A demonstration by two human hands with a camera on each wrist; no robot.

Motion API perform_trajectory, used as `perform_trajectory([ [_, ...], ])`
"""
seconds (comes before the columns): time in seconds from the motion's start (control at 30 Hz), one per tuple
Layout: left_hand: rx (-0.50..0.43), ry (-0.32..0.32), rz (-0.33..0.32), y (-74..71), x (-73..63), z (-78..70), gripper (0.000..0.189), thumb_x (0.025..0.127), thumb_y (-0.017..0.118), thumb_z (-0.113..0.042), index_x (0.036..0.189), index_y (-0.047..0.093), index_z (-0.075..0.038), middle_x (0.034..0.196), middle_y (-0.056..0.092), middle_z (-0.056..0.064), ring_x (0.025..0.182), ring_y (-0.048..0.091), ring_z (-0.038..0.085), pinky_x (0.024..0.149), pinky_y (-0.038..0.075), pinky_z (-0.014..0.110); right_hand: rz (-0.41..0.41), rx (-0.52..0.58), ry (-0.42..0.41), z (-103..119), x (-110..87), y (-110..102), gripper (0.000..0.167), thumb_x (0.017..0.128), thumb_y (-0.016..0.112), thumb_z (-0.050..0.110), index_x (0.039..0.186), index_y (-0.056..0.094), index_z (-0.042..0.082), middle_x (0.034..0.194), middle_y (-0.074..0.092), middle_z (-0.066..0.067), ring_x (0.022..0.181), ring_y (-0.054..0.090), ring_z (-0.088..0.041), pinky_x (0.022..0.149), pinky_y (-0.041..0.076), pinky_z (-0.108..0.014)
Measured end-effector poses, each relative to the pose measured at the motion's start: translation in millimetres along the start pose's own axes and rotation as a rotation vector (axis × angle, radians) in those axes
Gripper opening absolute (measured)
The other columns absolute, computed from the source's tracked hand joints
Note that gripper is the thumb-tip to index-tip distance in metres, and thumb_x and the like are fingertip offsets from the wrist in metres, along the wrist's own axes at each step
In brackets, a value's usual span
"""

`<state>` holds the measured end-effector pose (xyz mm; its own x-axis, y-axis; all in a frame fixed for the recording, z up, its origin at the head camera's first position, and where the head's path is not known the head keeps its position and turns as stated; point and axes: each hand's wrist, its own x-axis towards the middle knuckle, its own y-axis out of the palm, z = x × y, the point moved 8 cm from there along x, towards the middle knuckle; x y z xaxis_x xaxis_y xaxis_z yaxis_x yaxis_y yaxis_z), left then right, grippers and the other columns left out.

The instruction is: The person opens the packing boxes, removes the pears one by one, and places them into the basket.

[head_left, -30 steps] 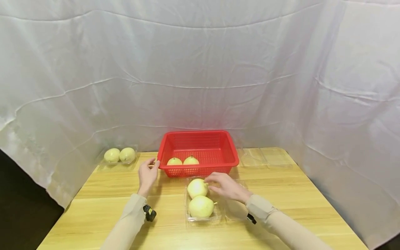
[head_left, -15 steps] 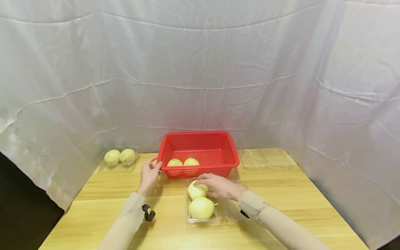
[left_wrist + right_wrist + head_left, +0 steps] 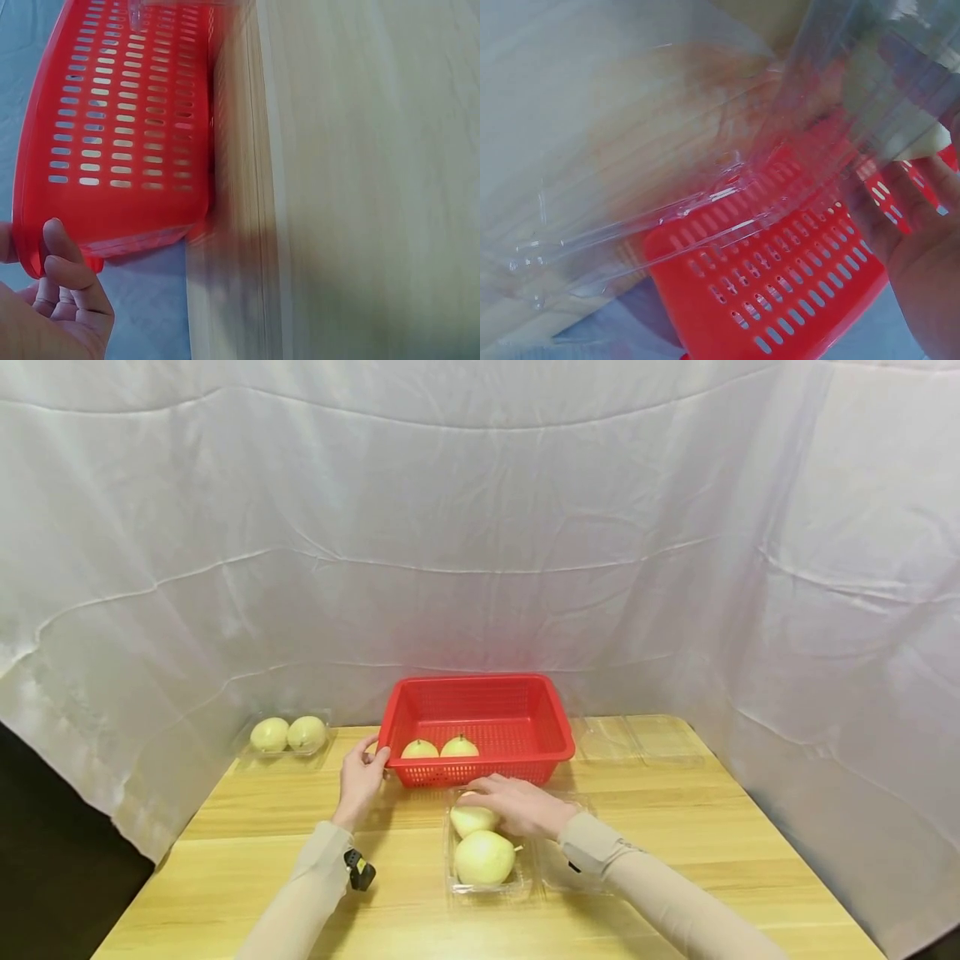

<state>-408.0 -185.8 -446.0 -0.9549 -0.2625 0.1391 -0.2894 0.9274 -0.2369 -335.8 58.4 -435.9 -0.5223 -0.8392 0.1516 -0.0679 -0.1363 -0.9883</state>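
My left hand (image 3: 360,781) grips the near left corner of a red plastic basket (image 3: 480,762), its fingers curled at the rim in the left wrist view. Two yellow-green pears (image 3: 459,747) sit inside near the front wall. In front of the basket lies an open clear plastic container (image 3: 487,888) with two more pears, one behind the other. My right hand (image 3: 525,806) holds the far pear (image 3: 472,821) from above and partly hides it. The near pear (image 3: 484,858) lies untouched, its stem pointing right. Clear plastic covers much of the right wrist view, partly veiling that hand's fingers.
At the back left stands another clear container (image 3: 288,752) with two pears in it. Further clear plastic containers (image 3: 637,739) lie at the back right, beside the basket. A pale curtain (image 3: 480,543) hangs behind the wooden table (image 3: 405,918).
My right hand has moved left, from beside the far pear to over it. The left hand has shifted slightly right against the basket's corner. The pears have stayed in place.
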Motion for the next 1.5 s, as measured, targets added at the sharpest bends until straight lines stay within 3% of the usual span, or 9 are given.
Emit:
perform_trajectory([
  [0.2,-0.001,-0.002,-0.006,-0.2,0.1,-0.8,0.042,0.097,0.058,-0.014,0.138,0.052,-0.005,0.076,0.057,0.009,0.052,0.056,0.008,0.060,0.054,0.034,0.028,-0.086,-0.002,-3.6,1.7,11.9,0.081,0.080,0.067,-0.002,0.145,0.043,0.042,0.146,0.046,0.004,0.130,0.044,-0.017,0.099,0.048,-0.040],
  [0.4,-0.011,-0.008,-0.008,-0.7,0.1,-1.1,0.043,0.096,0.058,-0.013,0.138,0.051,-0.004,0.073,0.054,0.004,0.052,0.056,0.008,0.057,0.053,0.032,0.017,-0.125,-0.012,-3.6,3.7,12.7,0.080,0.081,0.068,-0.001,0.144,0.044,0.041,0.146,0.047,0.005,0.132,0.043,-0.018,0.104,0.045,-0.042],
  [0.73,-0.012,-0.032,0.000,2.2,0.8,1.5,0.046,0.096,0.058,-0.015,0.141,0.050,-0.005,0.074,0.056,0.002,0.053,0.056,0.007,0.054,0.049,0.027,0.025,-0.195,-0.033,-3.3,5.0,14.1,0.078,0.077,0.076,0.008,0.143,0.047,0.037,0.145,0.048,0.003,0.128,0.047,-0.018,0.101,0.047,-0.038],
  [0.97,-0.018,-0.037,0.003,3.5,-0.4,0.1,0.045,0.096,0.059,-0.014,0.140,0.051,-0.007,0.076,0.057,0.005,0.053,0.056,0.008,0.055,0.050,0.028,0.007,-0.145,-0.020,-5.7,4.3,7.7,0.073,0.077,0.079,0.015,0.140,0.049,0.037,0.143,0.047,-0.004,0.121,0.054,-0.022,0.094,0.052,-0.038],
  [1.17,-0.033,-0.040,0.007,3.1,-0.9,-1.1,0.045,0.096,0.059,-0.014,0.140,0.051,-0.007,0.078,0.057,0.006,0.053,0.057,0.008,0.053,0.049,0.025,-0.043,-0.104,0.021,-12.1,3.6,-6.9,0.071,0.077,0.082,0.026,0.137,0.049,0.039,0.133,0.046,0.003,0.108,0.057,-0.014,0.080,0.055,-0.031],
  [1.5,-0.043,-0.037,0.014,1.4,-1.4,-0.4,0.047,0.096,0.060,-0.013,0.141,0.050,-0.004,0.076,0.057,0.003,0.053,0.057,0.009,0.052,0.048,0.025,-0.108,-0.038,0.038,-14.3,-0.3,-29.5,0.074,0.072,0.085,0.033,0.138,0.050,0.035,0.137,0.047,0.002,0.113,0.056,-0.016,0.080,0.055,-0.033],
])
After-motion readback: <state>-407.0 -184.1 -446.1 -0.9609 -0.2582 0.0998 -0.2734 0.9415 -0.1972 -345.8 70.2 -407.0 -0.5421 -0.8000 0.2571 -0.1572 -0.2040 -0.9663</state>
